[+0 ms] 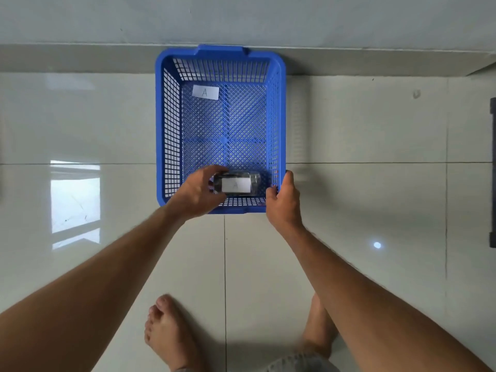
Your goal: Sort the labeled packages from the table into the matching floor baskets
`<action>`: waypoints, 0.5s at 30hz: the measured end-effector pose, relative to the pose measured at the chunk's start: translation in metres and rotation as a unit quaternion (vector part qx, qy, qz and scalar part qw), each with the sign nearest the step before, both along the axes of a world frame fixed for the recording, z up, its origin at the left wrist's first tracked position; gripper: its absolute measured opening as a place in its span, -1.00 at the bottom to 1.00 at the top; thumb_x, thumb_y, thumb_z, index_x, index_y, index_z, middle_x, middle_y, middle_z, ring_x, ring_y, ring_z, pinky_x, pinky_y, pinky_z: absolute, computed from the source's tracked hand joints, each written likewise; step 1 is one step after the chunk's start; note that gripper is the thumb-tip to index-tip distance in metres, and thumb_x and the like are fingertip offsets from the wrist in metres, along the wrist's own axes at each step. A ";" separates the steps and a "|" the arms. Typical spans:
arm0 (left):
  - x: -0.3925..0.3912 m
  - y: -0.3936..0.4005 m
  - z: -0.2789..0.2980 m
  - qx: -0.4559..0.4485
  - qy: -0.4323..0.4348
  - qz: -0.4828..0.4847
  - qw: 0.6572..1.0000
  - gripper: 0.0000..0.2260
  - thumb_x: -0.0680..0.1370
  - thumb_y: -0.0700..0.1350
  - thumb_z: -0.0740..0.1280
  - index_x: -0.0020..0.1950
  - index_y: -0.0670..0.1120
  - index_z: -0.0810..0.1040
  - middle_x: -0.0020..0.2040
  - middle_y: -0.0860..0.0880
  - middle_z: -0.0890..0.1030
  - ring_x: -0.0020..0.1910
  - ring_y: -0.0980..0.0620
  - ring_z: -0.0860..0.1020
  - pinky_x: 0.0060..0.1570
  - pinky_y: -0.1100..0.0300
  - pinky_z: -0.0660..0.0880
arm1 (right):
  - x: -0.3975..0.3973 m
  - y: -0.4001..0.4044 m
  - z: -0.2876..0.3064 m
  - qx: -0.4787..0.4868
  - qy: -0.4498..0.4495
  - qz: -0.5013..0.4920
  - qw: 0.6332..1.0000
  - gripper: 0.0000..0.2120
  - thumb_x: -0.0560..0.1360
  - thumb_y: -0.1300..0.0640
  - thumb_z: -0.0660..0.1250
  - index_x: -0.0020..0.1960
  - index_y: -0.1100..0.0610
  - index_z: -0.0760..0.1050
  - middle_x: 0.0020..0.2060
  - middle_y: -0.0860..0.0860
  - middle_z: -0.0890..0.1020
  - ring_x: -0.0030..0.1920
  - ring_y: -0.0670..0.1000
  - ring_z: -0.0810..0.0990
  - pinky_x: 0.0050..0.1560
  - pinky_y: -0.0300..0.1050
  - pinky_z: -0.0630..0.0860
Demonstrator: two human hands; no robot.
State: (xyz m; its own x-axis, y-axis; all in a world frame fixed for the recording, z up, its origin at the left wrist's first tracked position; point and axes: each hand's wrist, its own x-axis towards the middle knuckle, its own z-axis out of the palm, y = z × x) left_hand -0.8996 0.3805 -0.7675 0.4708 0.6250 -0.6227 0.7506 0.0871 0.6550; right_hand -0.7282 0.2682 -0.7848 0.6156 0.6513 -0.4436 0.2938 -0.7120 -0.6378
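Note:
A blue mesh basket (161, 124) stands on the floor against the wall, with a white label (205, 92) marked A on its bottom at the far left. My left hand (197, 193) holds the left end of a small dark package (256, 181) with a white label, low inside the basket's near end. Whether the package touches the basket bottom I cannot tell. My right hand (284, 202) grips the basket's near right corner rim.
Glossy pale floor tiles (362, 200) surround the basket. A low step or skirting runs along the wall behind it. My bare feet (166, 334) stand just in front. A dark object (492, 173) shows at the right edge.

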 end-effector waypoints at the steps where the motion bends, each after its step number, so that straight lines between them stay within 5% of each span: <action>1: 0.004 -0.004 0.003 -0.022 0.003 0.006 1.000 -0.48 0.40 -0.14 0.42 0.37 -0.02 0.51 0.14 -0.05 0.61 0.04 -0.05 0.64 0.04 0.01 0.64 | 0.001 0.000 0.001 -0.002 0.003 0.002 1.000 -0.86 0.51 0.30 0.17 0.07 0.28 0.34 -0.26 0.19 0.54 -0.32 0.17 0.44 -0.31 -0.09 0.33; 6: 0.024 -0.016 0.006 -0.071 0.012 0.016 0.997 -0.44 0.37 0.04 0.31 0.39 0.03 0.50 0.15 -0.05 0.63 0.00 -0.02 0.63 0.02 0.09 0.60 | 0.006 0.000 0.004 0.004 0.020 0.024 1.000 -0.91 0.54 0.29 0.14 -0.02 0.15 0.24 -0.23 0.16 0.49 -0.26 0.14 0.37 -0.27 -0.15 0.22; 15: 0.023 -0.012 0.007 -0.107 0.019 -0.011 0.994 -0.34 0.47 -0.10 0.32 0.57 0.07 0.25 0.42 -0.05 0.39 0.23 -0.03 0.50 0.27 0.07 0.49 | 0.007 0.001 0.007 0.018 0.044 0.015 0.999 -0.89 0.54 0.32 0.15 -0.05 0.17 0.23 -0.24 0.14 0.48 -0.28 0.14 0.38 -0.34 -0.19 0.18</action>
